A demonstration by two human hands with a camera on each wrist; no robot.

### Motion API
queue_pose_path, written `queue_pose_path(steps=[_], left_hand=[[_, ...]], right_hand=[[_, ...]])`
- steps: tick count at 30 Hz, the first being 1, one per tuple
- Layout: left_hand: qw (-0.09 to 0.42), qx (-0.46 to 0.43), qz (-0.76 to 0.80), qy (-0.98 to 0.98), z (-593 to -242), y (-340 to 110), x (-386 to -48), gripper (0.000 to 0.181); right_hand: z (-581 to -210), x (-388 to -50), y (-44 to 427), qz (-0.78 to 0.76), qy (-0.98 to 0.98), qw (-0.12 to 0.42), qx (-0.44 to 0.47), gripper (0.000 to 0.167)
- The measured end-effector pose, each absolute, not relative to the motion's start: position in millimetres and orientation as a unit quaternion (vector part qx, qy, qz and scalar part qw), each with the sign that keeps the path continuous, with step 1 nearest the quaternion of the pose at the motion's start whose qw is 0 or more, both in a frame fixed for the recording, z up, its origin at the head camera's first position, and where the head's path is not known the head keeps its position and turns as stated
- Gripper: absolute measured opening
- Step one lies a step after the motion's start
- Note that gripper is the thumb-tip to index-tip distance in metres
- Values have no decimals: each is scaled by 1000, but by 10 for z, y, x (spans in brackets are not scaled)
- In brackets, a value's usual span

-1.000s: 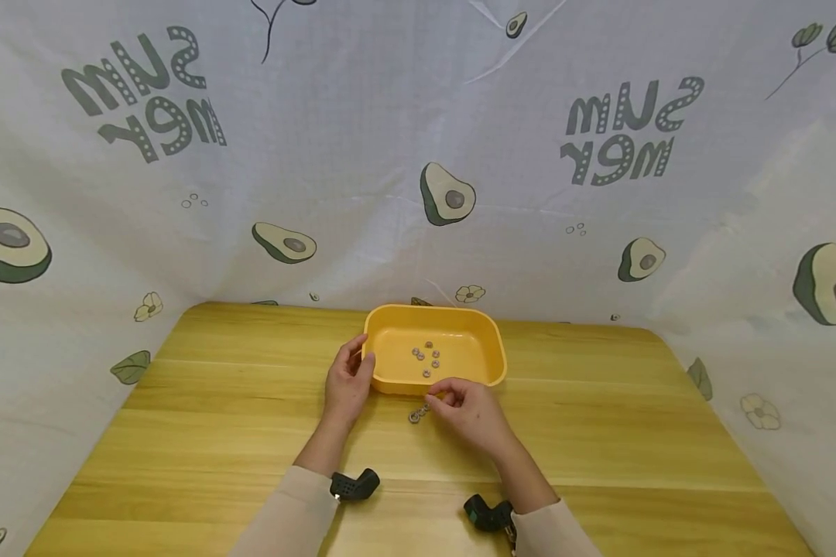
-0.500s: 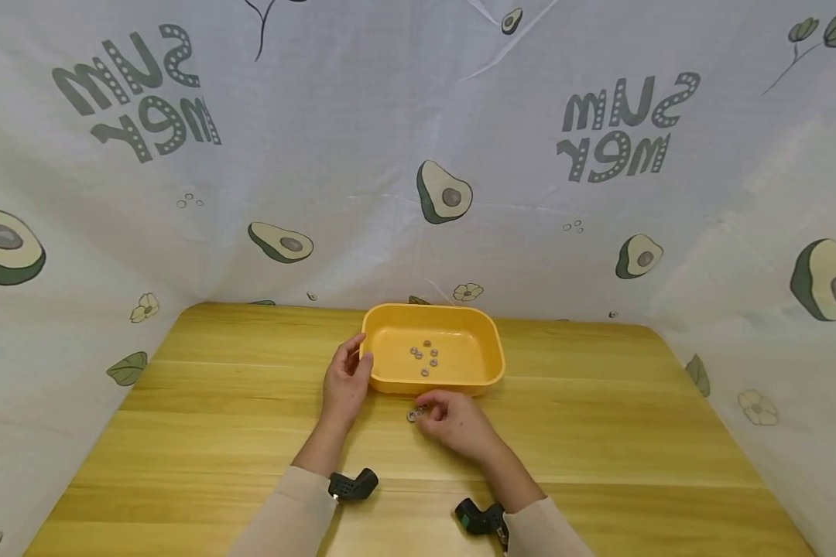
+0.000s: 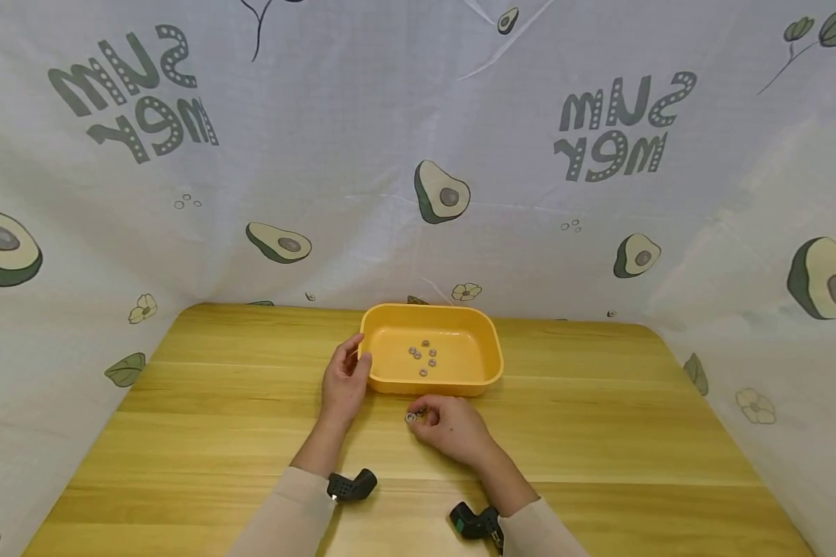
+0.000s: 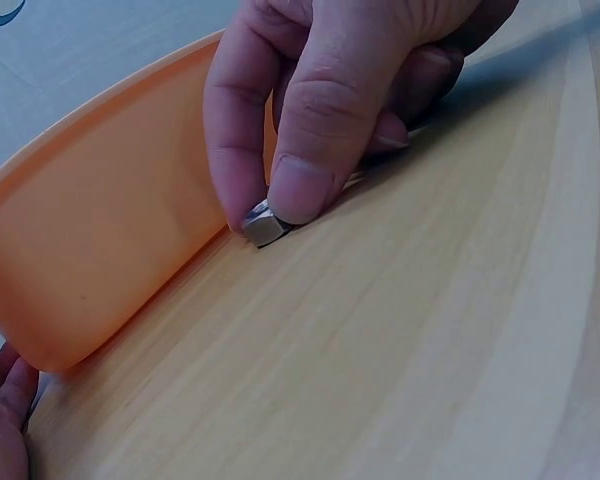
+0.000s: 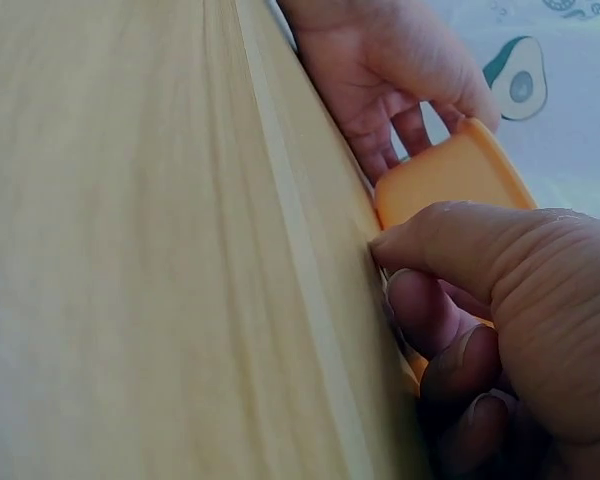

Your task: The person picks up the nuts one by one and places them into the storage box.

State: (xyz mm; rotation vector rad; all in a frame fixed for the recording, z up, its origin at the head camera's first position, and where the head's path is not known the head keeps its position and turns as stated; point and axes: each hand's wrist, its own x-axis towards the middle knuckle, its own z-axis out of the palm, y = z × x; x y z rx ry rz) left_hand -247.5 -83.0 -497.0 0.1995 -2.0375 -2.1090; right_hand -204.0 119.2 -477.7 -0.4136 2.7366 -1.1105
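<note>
My left hand (image 3: 344, 388) holds the left end of a yellow plastic tray (image 3: 479, 388), thumb and fingers at its rim near the corner. Several small metal nuts (image 3: 423, 372) lie spread on the tray's floor. Just in front of the tray, my right hand (image 3: 453, 427) is low over the table. Its thumb and forefinger pinch a shiny hex nut (image 4: 267, 228), seen best in the left wrist view. In the head view a nut (image 3: 411, 418) shows at the fingertips; the hand partly covers what lies beside it. The right wrist view hides the pinched nut behind the fingers.
The wooden table (image 3: 599, 433) reaches to both sides of the tray. A white cloth (image 3: 362, 116) printed with avocados hangs behind the table and along its sides. Each wrist carries a black camera mount (image 3: 352, 485).
My right hand has moved slightly left and toward me, away from the tray's front wall, and covers more of the small row of nuts there. My left hand stays at the tray.
</note>
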Motion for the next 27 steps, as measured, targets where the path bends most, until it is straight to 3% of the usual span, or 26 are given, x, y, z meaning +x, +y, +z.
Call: queue_pose_path(steps=[27], left_hand=[[92, 61, -717, -688, -4946, -839, -2439, 41]], right_hand=[[-4808, -2022, 1194, -365, 918, 60, -140, 8]])
